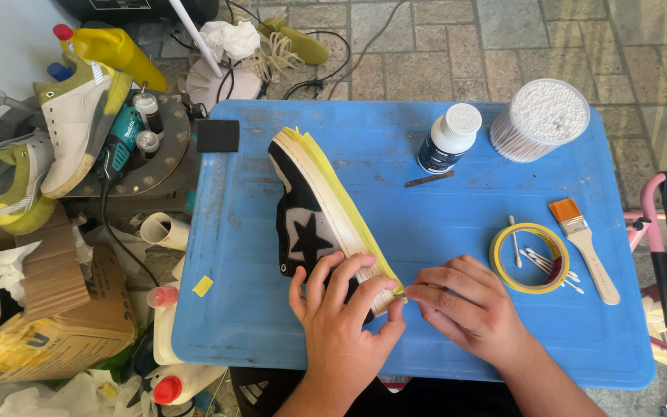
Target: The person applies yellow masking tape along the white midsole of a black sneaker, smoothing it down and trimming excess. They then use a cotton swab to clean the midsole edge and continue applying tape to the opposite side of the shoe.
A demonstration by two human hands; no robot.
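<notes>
A black high-top sneaker (310,224) with a white star lies on its side on the blue plastic bench (426,340), its off-white sole edged with yellow masking tape (349,201). The left hand (341,316) rests on the heel end at about 6 o'clock of the shoe, fingers spread and pressing on the sole and tape. The right hand (468,305) sits just beside it at 3 o'clock, thumb and forefinger pinched on the tape's end where it meets the left thumb.

Around them: a roll of yellow tape (528,259) at 3 o'clock of the right hand, with cotton swabs (538,262) lying inside and across it, and a flat paintbrush (584,247) just beyond. At 12 o'clock stand a small dark bottle with a white cap (448,140) and a round tub of cotton swabs (538,120), with a thin metal blade (428,179) below the bottle. A black sponge block (218,135) sits at the bench's far-left corner. Nothing lies between the hands and the shoe
</notes>
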